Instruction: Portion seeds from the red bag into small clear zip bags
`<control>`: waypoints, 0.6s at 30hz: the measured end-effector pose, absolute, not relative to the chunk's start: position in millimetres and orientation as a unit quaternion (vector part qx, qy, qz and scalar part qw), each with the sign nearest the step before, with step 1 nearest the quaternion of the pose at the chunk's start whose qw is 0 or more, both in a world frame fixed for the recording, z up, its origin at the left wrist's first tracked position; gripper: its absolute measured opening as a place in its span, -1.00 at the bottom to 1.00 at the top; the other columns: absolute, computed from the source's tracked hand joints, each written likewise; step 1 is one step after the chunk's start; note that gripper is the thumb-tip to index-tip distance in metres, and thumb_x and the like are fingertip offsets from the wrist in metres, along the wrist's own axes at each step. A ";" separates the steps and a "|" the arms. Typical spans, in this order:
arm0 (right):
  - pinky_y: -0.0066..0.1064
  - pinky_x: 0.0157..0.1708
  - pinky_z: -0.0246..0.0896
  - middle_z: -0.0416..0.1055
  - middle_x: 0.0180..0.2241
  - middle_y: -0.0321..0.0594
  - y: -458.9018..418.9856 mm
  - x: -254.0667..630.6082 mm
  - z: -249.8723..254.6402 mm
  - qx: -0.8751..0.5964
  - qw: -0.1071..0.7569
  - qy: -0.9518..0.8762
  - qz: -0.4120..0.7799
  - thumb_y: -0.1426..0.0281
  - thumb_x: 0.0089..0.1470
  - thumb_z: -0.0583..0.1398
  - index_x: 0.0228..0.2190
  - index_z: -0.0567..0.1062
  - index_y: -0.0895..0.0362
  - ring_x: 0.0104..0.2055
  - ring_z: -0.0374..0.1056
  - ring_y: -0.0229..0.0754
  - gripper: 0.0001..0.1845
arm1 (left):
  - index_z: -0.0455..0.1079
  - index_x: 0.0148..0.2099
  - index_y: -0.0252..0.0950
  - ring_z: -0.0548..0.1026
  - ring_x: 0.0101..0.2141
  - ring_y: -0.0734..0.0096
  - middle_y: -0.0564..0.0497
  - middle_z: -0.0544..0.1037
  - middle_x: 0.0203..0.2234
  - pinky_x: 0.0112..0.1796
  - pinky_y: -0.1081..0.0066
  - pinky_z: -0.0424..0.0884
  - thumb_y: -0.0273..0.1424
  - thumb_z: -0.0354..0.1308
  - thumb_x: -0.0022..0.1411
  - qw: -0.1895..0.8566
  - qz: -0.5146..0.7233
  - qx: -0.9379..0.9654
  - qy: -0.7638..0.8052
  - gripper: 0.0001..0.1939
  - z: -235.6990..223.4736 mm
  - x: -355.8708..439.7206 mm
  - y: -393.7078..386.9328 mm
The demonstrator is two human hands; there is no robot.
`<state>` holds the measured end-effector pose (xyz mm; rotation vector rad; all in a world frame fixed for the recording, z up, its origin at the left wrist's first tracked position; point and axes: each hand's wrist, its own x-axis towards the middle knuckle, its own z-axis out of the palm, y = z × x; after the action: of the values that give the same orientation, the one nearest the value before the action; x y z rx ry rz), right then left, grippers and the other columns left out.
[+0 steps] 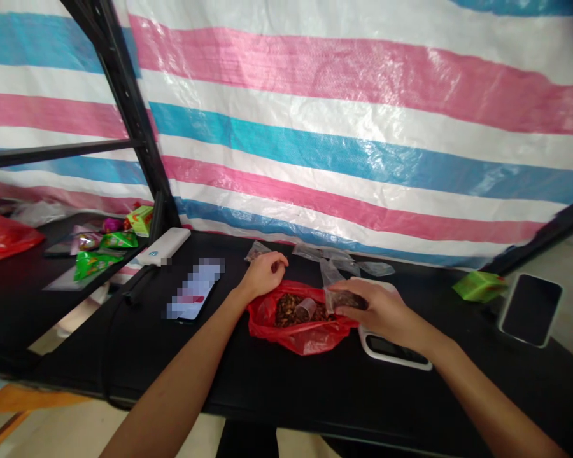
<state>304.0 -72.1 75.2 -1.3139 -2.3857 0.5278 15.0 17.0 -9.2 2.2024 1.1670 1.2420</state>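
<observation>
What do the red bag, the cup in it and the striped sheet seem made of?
Red bag: thin, glossy plastic film, wrinkled and translucent.
Cup: see-through, likely smooth plastic, possibly glass.
Striped sheet: probably woven plastic, glossy, with creases and fine weave.

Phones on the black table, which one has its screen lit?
The lit phone is left of your left hand; its screen is bright, while the white-edged phone at far right is dark.
</observation>
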 end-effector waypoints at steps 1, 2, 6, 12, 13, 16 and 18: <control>-0.34 -0.12 0.40 0.61 -0.12 -0.25 -73.1 299.3 75.8 -0.460 0.170 -0.853 0.179 0.28 0.21 0.27 0.01 0.58 -0.07 -0.14 0.53 -0.07 -0.67 | 0.53 -0.26 -0.28 0.48 -0.45 0.43 0.03 0.61 -0.39 -0.38 0.44 0.31 -0.60 0.07 0.22 0.176 0.438 0.780 0.412 -0.77 -8.9 15.2 16.5; -0.35 -0.13 0.39 0.61 -0.13 -0.25 -73.9 296.0 75.9 -0.454 0.161 -0.859 0.174 0.31 0.22 0.25 0.00 0.59 -0.07 -0.15 0.53 -0.07 -0.68 | 0.53 -0.26 -0.28 0.49 -0.44 0.43 0.03 0.61 -0.39 -0.38 0.44 0.32 -0.61 0.07 0.22 0.176 0.436 0.781 0.411 -0.77 -8.6 15.5 16.1; -0.31 -0.07 0.39 0.58 -0.03 -0.22 -76.0 292.4 71.5 -0.453 0.141 -0.861 0.180 0.34 0.24 0.21 0.11 0.52 -0.07 -0.07 0.52 -0.04 -0.59 | 0.54 -0.24 -0.26 0.51 -0.40 0.41 0.03 0.62 -0.35 -0.35 0.43 0.34 -0.60 0.06 0.23 0.175 0.431 0.786 0.408 -0.76 -8.5 16.4 16.2; -0.13 0.09 0.37 0.50 0.13 -0.17 -79.1 293.1 57.6 -0.462 0.143 -0.853 0.197 0.21 0.27 0.20 0.24 0.40 -0.12 0.08 0.46 0.08 -0.48 | 0.54 -0.22 -0.26 0.49 -0.42 0.40 0.03 0.62 -0.37 -0.34 0.41 0.34 -0.59 0.06 0.23 0.174 0.428 0.785 0.413 -0.76 -9.1 15.4 17.1; -0.10 0.12 0.35 0.48 0.16 -0.17 -79.4 293.2 56.2 -0.462 0.148 -0.851 0.202 0.21 0.25 0.22 0.27 0.36 -0.13 0.11 0.44 0.09 -0.43 | 0.54 -0.23 -0.26 0.50 -0.42 0.40 0.02 0.62 -0.37 -0.34 0.42 0.34 -0.59 0.06 0.24 0.173 0.429 0.785 0.413 -0.76 -8.9 15.4 17.0; -0.06 0.16 0.33 0.42 0.22 -0.17 -80.4 293.1 55.6 -0.461 0.154 -0.845 0.221 0.24 0.19 0.29 0.31 0.30 -0.17 0.17 0.40 0.12 -0.31 | 0.54 -0.24 -0.26 0.50 -0.43 0.40 0.02 0.61 -0.38 -0.36 0.42 0.34 -0.59 0.06 0.24 0.170 0.429 0.785 0.413 -0.76 -8.0 15.8 16.5; -0.07 0.15 0.34 0.46 0.18 -0.16 -81.3 292.8 57.8 -0.459 0.159 -0.845 0.223 0.27 0.19 0.28 0.27 0.37 -0.14 0.14 0.42 0.11 -0.38 | 0.54 -0.24 -0.26 0.49 -0.44 0.41 0.02 0.61 -0.39 -0.36 0.42 0.34 -0.59 0.06 0.23 0.168 0.430 0.786 0.412 -0.76 -7.6 15.9 16.2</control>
<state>292.8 -81.3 57.8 -1.3107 -2.4161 0.6388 15.9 16.2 -7.6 2.2346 1.1723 1.2217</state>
